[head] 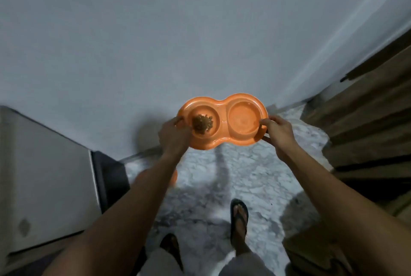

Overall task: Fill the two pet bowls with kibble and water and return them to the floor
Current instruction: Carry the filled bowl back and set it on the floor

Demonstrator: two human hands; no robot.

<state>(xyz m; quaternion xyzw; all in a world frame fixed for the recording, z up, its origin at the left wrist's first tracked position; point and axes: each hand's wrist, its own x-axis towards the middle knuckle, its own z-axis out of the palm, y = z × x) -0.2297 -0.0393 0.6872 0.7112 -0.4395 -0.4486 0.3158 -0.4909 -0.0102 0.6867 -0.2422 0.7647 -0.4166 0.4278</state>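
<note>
I see a pale wall [155, 42] ahead and a mottled grey floor [244, 175] below, a wooden door [367, 120] to the right and a white appliance [44, 175] to the left. I'm holding an orange double bowl [222, 121] in the air, above the floor and near the wall. My left hand [174, 134] fingers are closed on its left rim, my right hand [279, 130] pinches the right rim. Kibble [202, 122] sits in the left well; I cannot tell if the right well [243, 118] holds water. Sandalled feet [239, 215] stand below.
</note>
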